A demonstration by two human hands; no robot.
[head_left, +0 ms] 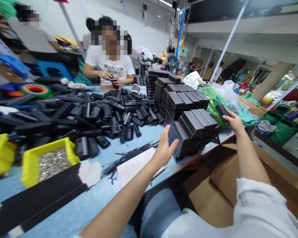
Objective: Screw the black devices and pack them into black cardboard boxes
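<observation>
The right hand [234, 123] pinches a dark box [221, 111] between thumb and fingers, raised off the right side of the stack [196, 121]. The left hand [164, 150] is spread, thumb apart from the fingers, at the stack's near left corner; whether it touches, I cannot tell. The step in hand looks like handling single boxes at the stack, and placing this one there would call for turning it in line with the others, with the left hand bracing the side. Beneath the right forearm gapes a carton [213, 195]; beyond the held box lies a green bag [213, 101]. Left of the stack, on the blue table [64, 215], are a white card [132, 167], thin black strips [129, 155] and a heap of black casings [114, 125]. Farther left, a yellow bin [28, 165] holds small shiny bits [56, 162]. Across the table, a co-worker [109, 67] grips a dark item [114, 82].
</observation>
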